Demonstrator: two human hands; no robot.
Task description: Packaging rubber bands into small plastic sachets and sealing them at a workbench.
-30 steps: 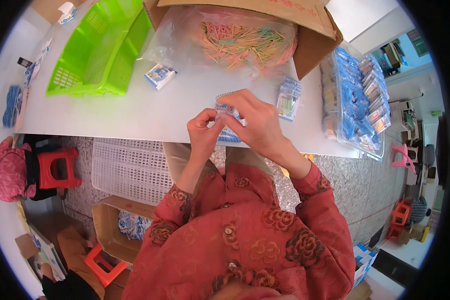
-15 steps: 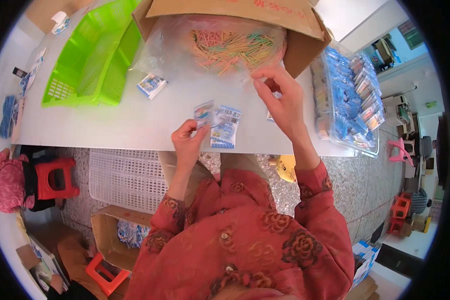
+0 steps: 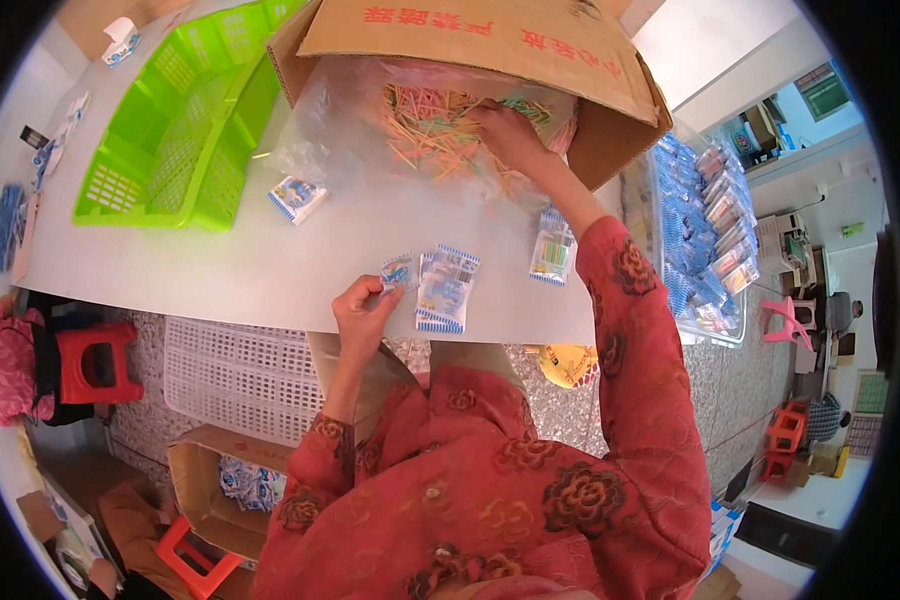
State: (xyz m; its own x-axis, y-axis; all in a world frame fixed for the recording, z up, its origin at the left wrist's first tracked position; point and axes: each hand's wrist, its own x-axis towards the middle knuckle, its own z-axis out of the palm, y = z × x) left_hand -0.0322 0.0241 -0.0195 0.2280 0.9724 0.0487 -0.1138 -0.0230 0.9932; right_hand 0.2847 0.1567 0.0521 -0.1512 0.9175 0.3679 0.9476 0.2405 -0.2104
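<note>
My left hand (image 3: 363, 305) pinches a small blue-and-white packet (image 3: 398, 270) by its edge, just above the table's near side. Right beside it lie overlapping blue-and-white striped packets (image 3: 448, 290), flat on the white table (image 3: 340, 235). My right hand (image 3: 515, 138) reaches into the mouth of the cardboard box, its fingers curled together on a heap of thin coloured sticks (image 3: 425, 125). The fingertips are partly hidden among the sticks. A clear plastic liner (image 3: 315, 130) spreads out from the box under the sticks. Another packet (image 3: 552, 247) lies beneath my right forearm.
The cardboard box (image 3: 470, 35) stands open toward me. A green basket (image 3: 160, 150) is at the left, with a lone packet (image 3: 297, 199) near it. At the right, a clear bin (image 3: 660, 250) holds many packets. White crates (image 3: 235, 375) sit below the table edge.
My right hand has moved forward from in front of the box into the heap of sticks. My left hand stays near the packets, its packet tipped lower. The packet under my right forearm has come into view.
</note>
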